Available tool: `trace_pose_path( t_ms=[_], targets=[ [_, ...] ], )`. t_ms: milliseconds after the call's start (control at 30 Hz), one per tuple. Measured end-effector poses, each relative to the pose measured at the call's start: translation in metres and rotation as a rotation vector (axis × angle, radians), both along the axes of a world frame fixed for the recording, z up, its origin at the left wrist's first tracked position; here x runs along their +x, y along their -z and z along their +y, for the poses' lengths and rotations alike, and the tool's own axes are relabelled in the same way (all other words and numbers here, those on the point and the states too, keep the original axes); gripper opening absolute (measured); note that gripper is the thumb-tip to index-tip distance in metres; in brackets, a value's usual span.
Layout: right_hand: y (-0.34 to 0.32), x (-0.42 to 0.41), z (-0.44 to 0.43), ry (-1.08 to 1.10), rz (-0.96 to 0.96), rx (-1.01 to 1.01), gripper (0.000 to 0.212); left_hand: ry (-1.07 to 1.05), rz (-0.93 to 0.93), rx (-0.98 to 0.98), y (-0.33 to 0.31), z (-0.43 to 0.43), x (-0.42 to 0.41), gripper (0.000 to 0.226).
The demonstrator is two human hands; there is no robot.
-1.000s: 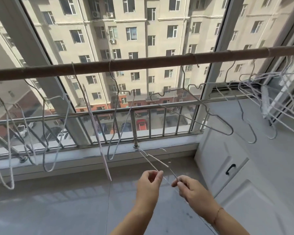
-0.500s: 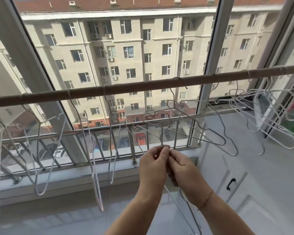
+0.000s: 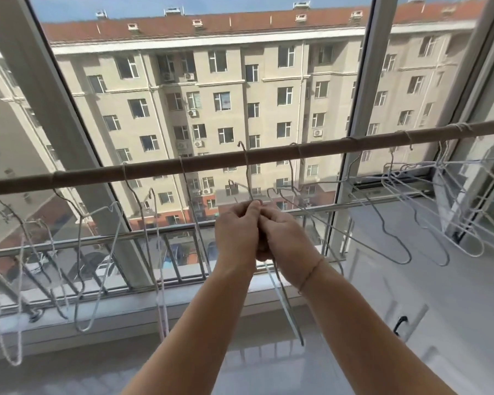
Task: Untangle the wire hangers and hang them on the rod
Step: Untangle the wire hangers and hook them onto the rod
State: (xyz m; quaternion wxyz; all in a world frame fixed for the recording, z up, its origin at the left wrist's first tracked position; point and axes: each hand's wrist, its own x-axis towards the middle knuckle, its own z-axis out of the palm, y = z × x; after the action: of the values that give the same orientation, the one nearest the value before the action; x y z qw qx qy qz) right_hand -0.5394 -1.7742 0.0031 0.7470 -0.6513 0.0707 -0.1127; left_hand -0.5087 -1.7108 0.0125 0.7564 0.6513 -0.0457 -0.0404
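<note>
Trouble from here would most likely start at the hook (image 3: 243, 155). The left hand (image 3: 236, 232) and the right hand (image 3: 285, 238) are pressed together, fingers (image 3: 253, 208) curled and pinching the neck of a wire hanger (image 3: 283, 303). Its body hangs down below the fingers. Its hook rises above them and crosses the rod (image 3: 325, 148), the tip showing just over the rod's top edge. I cannot tell whether the hook has actually caught over the rod. If the fingers let go before it has, the hanger would probably drop to the floor (image 3: 240, 372) beneath the hands.

The other risk is a fresh tangle. A second small hook (image 3: 232, 183) sits just up and left of the fingers. Just to their right, the bent shoulders of a grey neighbour hanger (image 3: 408, 256) reach in close. Sliding or swinging the held hanger sideways along the rod could thread it through either one.

Two strands trail below the fingers, one pale and one darker. They may be the two sides of a single hanger seen edge-on, or another hanger not yet separated; I cannot tell which. If it is a second one, hanging now would put the knot on the rod with it.

The pale hanger (image 3: 159, 280) to the left of the fingers is well apart and looks like less of a worry.
</note>
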Motion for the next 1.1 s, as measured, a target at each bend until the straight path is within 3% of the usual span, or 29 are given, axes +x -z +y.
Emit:
trace_pose_path(
  t_ms=[200, 333, 467, 533, 600, 667, 767, 833, 967, 1100],
  targets=[
    [0.002, -0.001, -0.002, -0.067, 0.057, 0.027, 0.027, 0.004, 0.083, 0.013, 0.009, 0.0, 0.011, 0.014],
    [0.005, -0.016, -0.018, 0.069, -0.055, -0.373, 0.019, -0.006, 0.02, 0.057, 0.013, 0.003, 0.015, 0.017],
    [0.001, -0.039, -0.038, 0.461, -0.283, -0.615, 0.018, -0.125, -0.12, 0.157, 0.014, 0.004, 0.009, 0.027],
    [0.002, -0.042, -0.05, 0.635, -0.184, -0.825, 0.027, -0.212, -0.302, 0.186, 0.009, 0.001, -0.001, 0.024],
    [0.007, -0.041, -0.06, 0.638, 0.105, -0.943, 0.043, -0.159, -0.426, 0.144, 0.002, -0.006, -0.012, 0.013],
    [0.017, -0.042, -0.067, 0.553, 0.264, -0.91, 0.048, 0.017, -0.355, 0.093, -0.006, -0.015, -0.018, 0.008],
    [0.031, -0.043, -0.075, 0.481, 0.237, -0.766, 0.032, 0.25, -0.019, 0.068, -0.011, -0.036, -0.015, 0.011],
    [0.036, -0.044, -0.077, 0.441, 0.215, -0.695, 0.023, 0.26, 0.128, 0.12, -0.009, -0.049, -0.011, 0.025],
    [0.042, -0.047, -0.078, 0.345, 0.087, -0.414, 0.01, 0.208, 0.174, 0.071, 0.004, -0.063, -0.001, 0.021],
    [0.045, -0.053, -0.079, 0.348, -0.024, -0.337, 0.014, 0.225, 0.147, 0.003, 0.007, -0.069, 0.002, 0.009]
  ],
)
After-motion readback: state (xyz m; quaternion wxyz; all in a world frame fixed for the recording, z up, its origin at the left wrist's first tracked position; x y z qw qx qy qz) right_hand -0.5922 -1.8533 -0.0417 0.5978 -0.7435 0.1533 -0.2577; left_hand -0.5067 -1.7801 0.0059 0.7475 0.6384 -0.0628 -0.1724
